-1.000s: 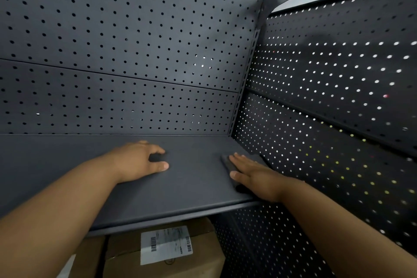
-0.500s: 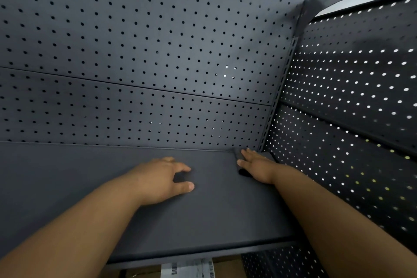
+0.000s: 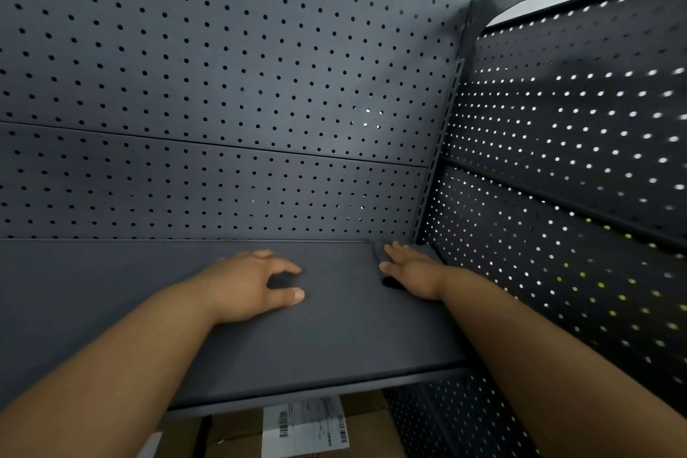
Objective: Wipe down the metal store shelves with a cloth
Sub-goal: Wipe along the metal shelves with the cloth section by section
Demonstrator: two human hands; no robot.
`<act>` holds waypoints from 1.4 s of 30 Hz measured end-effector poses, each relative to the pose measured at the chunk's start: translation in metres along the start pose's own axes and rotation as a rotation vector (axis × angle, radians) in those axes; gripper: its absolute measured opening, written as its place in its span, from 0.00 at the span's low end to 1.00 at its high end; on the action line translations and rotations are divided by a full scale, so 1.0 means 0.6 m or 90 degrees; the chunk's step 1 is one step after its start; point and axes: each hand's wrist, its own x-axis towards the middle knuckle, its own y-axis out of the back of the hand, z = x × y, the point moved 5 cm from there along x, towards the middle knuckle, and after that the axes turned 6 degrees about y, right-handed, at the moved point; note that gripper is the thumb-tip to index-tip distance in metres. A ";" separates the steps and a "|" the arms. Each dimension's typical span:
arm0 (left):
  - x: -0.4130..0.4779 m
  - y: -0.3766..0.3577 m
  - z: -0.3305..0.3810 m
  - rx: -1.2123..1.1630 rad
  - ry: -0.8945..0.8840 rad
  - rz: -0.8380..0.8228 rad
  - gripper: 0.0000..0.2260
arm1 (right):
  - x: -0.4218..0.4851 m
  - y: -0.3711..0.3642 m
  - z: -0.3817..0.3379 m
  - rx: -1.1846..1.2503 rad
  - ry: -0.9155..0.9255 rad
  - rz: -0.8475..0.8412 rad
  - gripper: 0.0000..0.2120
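Note:
A dark grey metal shelf [image 3: 111, 301] runs across the lower half of the view. My right hand [image 3: 410, 268] lies flat on a dark grey cloth [image 3: 380, 253] in the shelf's back right corner; only the cloth's left edge and a dark bit under my wrist show. My left hand [image 3: 256, 284] rests on the shelf's middle, fingers curled apart, holding nothing.
A perforated back panel [image 3: 223, 85] rises behind the shelf and a perforated side panel [image 3: 576, 178] closes the right, joined at a slotted upright [image 3: 442, 145]. Below the shelf's front edge sits a cardboard box [image 3: 238, 435] with a white barcode label [image 3: 305, 428].
My right hand with the cloth has slid from the shelf's front right toward the back right corner. My left hand stays resting mid-shelf. The view has shifted up.

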 end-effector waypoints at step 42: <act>-0.003 -0.005 0.012 0.036 0.025 -0.031 0.28 | 0.055 0.000 -0.016 -0.005 -0.024 0.001 0.32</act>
